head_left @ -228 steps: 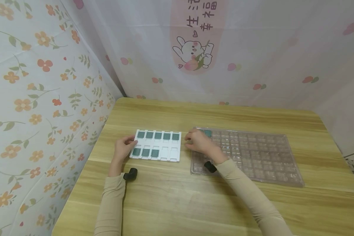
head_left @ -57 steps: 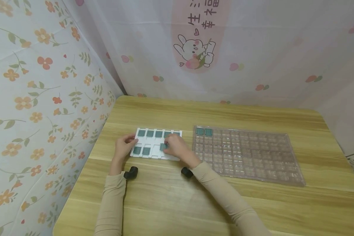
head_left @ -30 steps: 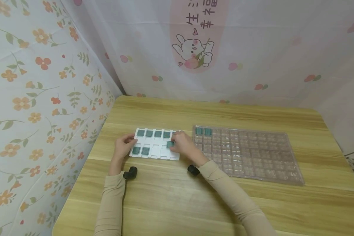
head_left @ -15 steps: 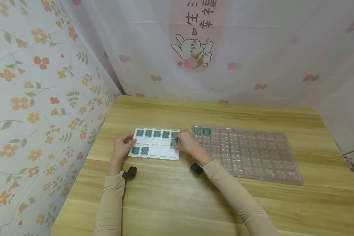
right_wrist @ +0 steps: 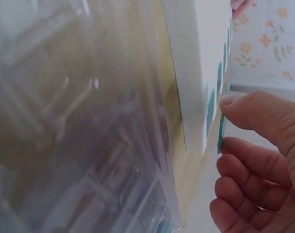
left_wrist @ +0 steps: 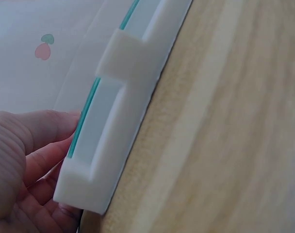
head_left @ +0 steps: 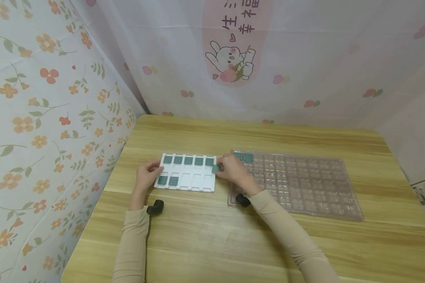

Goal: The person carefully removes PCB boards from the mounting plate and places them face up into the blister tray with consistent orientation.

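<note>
My right hand (head_left: 233,171) pinches a small green square circuit board (head_left: 216,168) between thumb and fingers, above the right edge of a white tray (head_left: 197,181). In the right wrist view the circuit board (right_wrist: 222,127) is seen edge-on, with the thumb on one side. My left hand (head_left: 146,179) grips the white tray by its left end; the left wrist view shows the thumb (left_wrist: 50,127) at the tray's corner. Green boards fill the tray's back row, and two more sit at the left of its front row, beside three bare slots.
Right of the white tray lies a large clear plastic tray (head_left: 304,188) with many pockets. Two green boards (head_left: 248,157) sit in its back left corner, one partly covered by the right hand. Both trays rest on a wooden table (head_left: 198,243), with patterned curtains (head_left: 156,47) behind and left.
My right hand came from the clear tray to the white one, took a board out of the third front slot and carried it right, past the tray's edge. My left hand stayed put.
</note>
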Tool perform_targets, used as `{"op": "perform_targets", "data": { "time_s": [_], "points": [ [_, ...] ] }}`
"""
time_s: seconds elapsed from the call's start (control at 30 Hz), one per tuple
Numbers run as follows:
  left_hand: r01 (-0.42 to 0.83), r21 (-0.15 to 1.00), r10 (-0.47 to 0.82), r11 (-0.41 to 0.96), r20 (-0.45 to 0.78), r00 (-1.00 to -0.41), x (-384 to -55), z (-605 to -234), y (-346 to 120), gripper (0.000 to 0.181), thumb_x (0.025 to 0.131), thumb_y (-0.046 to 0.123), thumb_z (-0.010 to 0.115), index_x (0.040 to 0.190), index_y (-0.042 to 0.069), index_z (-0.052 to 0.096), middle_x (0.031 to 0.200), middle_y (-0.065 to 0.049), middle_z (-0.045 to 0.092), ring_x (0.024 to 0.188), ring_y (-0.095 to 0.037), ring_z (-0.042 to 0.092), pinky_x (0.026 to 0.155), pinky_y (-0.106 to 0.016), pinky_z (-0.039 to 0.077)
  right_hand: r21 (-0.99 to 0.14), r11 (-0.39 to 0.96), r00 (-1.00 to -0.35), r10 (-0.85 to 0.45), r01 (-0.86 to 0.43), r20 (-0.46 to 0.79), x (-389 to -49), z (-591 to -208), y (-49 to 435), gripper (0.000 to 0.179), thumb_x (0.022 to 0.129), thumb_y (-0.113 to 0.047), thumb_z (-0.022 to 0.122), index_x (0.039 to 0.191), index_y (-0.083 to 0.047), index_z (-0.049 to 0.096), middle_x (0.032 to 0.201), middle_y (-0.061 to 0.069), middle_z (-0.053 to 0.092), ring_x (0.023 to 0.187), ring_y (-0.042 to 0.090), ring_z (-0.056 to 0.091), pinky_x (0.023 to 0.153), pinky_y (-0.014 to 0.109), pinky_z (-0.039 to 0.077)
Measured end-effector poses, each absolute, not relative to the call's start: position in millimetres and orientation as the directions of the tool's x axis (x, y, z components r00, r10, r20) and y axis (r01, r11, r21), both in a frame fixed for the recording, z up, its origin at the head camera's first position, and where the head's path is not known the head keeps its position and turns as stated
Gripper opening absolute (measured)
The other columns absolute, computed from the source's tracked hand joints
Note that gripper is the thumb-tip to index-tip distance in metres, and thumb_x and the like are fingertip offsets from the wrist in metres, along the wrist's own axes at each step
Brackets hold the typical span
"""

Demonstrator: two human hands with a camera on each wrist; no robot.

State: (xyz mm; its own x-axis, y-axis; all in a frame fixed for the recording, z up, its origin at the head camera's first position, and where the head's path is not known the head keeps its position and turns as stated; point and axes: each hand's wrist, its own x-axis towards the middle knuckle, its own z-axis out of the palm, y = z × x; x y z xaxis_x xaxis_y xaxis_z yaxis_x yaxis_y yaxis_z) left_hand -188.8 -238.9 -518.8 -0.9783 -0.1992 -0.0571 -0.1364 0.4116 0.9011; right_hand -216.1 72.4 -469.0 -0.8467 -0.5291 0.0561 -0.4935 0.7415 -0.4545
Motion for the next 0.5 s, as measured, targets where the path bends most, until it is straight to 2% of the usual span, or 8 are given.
{"op": "perform_targets", "data": {
  "time_s": [0.17,0.2,0.3,0.5],
  "points": [
    [-0.133,0.892,-0.197,0.432,-0.051,-0.979,-189,-520,-239,0.034,0.085,0.007,0.066,0.117,-0.004,0.062,0.106,-0.023,0.064,0.089,-0.025,0.057,0.065,-0.015,0.043,-0.46,0.738,-0.85,-0.522,-0.494,0.075,-220,-469,80,0.024,0.076,-0.013,0.077,0.09,0.004,0.069,0.082,0.01,0.061,0.074,0.018,0.051,0.075,0.033,0.049],
    [-0.135,0.89,-0.197,0.436,-0.052,-0.979,-188,-520,-239,0.034,0.085,0.007,0.066,0.117,-0.004,0.062,0.106,-0.023,0.064,0.089,-0.026,0.057,0.065,-0.015,0.043,-0.457,0.741,-0.852,-0.518,-0.491,0.076,-221,-469,82,0.024,0.076,-0.013,0.077,0.09,0.004,0.069,0.082,0.01,0.061,0.075,0.019,0.051,0.07,0.03,0.048],
    [-0.14,0.889,-0.197,0.437,-0.058,-0.979,-188,-520,-239,0.034,0.085,0.007,0.066,0.117,-0.004,0.062,0.107,-0.023,0.063,0.09,-0.026,0.057,0.065,-0.015,0.043,-0.453,0.751,-0.86,-0.506,-0.481,0.074,-222,-467,87,0.025,0.076,-0.014,0.077,0.091,0.005,0.068,0.083,0.01,0.061,0.075,0.019,0.052,0.067,0.027,0.048],
    [-0.152,0.889,-0.198,0.432,-0.071,-0.978,-189,-520,-239,0.035,0.086,0.008,0.066,0.118,-0.003,0.062,0.107,-0.022,0.063,0.091,-0.026,0.057,0.066,-0.016,0.042,-0.458,0.748,-0.859,-0.507,-0.48,0.071,-225,-465,95,0.026,0.076,-0.012,0.077,0.092,0.006,0.067,0.086,0.012,0.062,0.074,0.019,0.057,0.068,0.026,0.05]
  ]
}}
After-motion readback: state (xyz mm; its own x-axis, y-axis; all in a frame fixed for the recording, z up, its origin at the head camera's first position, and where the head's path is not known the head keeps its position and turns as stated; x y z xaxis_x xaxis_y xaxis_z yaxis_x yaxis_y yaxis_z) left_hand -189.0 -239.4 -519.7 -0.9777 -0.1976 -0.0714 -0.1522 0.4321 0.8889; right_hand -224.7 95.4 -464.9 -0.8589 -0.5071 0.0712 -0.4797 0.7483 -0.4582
